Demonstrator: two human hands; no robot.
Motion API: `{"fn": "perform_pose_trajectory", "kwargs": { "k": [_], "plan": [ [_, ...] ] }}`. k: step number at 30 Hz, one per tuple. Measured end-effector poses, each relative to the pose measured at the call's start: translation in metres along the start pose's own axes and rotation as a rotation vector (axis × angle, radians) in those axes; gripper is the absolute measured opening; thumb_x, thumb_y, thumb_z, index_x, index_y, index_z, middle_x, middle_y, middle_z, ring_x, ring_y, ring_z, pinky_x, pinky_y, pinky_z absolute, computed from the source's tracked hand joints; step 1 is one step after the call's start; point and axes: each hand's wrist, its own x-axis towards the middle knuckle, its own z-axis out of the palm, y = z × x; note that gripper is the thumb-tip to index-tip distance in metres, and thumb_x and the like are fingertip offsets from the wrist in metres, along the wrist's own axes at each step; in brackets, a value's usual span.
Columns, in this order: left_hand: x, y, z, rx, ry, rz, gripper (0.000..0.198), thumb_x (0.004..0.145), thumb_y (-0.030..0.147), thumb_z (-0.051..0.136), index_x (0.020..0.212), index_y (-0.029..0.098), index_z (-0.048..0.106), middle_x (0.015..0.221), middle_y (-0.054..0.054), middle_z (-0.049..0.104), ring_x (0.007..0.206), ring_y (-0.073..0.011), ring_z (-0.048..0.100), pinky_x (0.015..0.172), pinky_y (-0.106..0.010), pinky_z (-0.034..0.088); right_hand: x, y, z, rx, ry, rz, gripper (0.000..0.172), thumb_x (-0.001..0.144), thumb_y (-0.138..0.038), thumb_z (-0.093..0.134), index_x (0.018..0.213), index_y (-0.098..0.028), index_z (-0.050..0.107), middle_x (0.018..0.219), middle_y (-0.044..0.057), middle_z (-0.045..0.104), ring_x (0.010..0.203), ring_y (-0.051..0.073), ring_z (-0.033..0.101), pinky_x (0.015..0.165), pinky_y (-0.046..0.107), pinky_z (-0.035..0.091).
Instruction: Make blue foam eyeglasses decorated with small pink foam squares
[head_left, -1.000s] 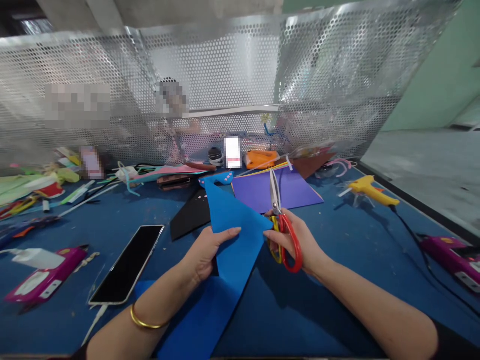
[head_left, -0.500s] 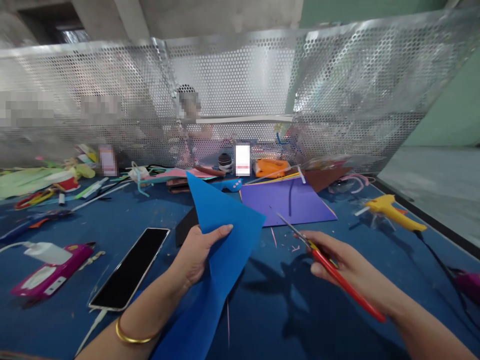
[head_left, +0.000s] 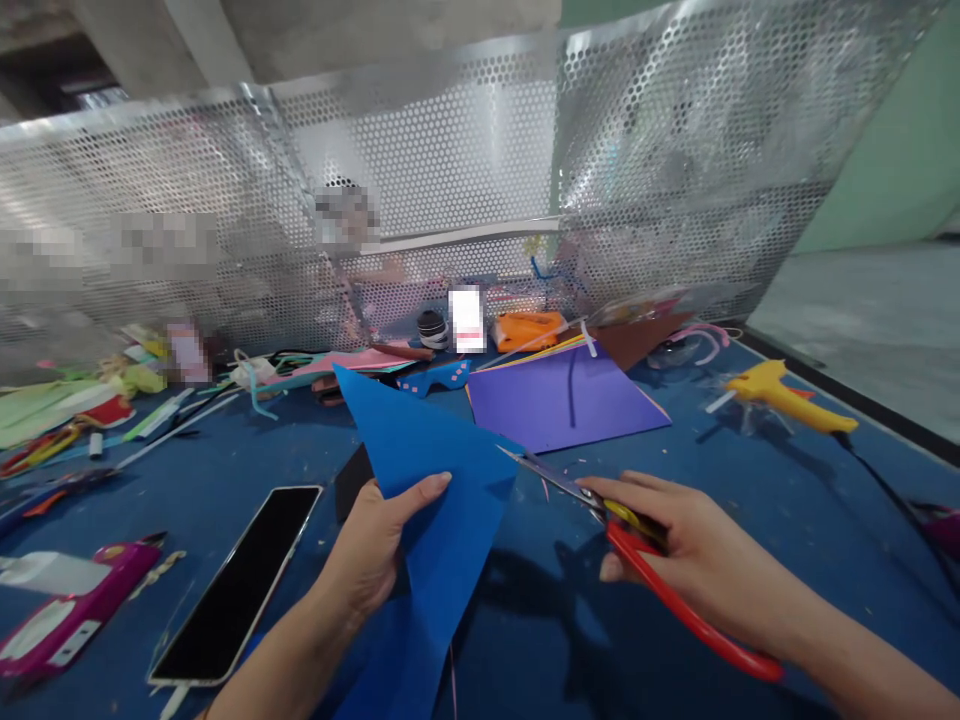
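A sheet of blue craft paper [head_left: 442, 450] is pinched in my left hand [head_left: 367, 555], thumb on top and the other fingers behind it. It rises to a pointed corner at the upper left, and its lower part hangs toward the table's front. My right hand [head_left: 675, 540] grips red-and-yellow-handled scissors [head_left: 637, 560]. Their blades point left and reach the right edge of the blue paper, one blade in front of the sheet. A purple sheet [head_left: 562, 400] lies flat on a stack behind the scissors.
Left of my left arm lie a black-screened phone [head_left: 240, 580] and a magenta power strip [head_left: 82, 605] with a white plug. A yellow glue gun [head_left: 791, 395] rests at the right. An orange packet [head_left: 529, 330] and a blue cut-out strip [head_left: 435, 378] lie before the perforated metal screen [head_left: 450, 150].
The scissors have moved left from apart to the blue paper's right edge, and their blades have opened around it. The whole view has shifted slightly.
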Motion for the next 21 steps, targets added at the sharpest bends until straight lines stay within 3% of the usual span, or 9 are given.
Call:
{"fn": "perform_pose_trajectory", "kwargs": {
  "k": [6, 21],
  "plan": [
    [0.0024, -0.0016, -0.0004, 0.016, -0.011, 0.004, 0.050, 0.060, 0.033, 0.089, 0.105, 0.019, 0.071, 0.097, -0.009, 0.078, 0.086, -0.0302, 0.075, 0.075, -0.041, 0.063, 0.0015, -0.0089, -0.0005, 0.029, -0.075, 0.036, 0.019, 0.077, -0.038, 0.073, 0.095, -0.030, 0.072, 0.078, -0.002, 0.061, 0.073, 0.017, 0.061, 0.069, 0.032, 0.049],
    [0.0009, -0.0012, 0.0006, 0.027, 0.012, -0.014, 0.048, 0.059, 0.031, 0.089, 0.102, 0.018, 0.072, 0.095, -0.009, 0.078, 0.083, -0.0298, 0.075, 0.074, -0.040, 0.063, 0.0011, -0.0112, 0.0003, 0.034, -0.095, 0.052, 0.017, 0.076, -0.039, 0.075, 0.086, -0.028, 0.069, 0.077, -0.003, 0.058, 0.071, 0.015, 0.058, 0.066, 0.028, 0.045]
  ]
}}
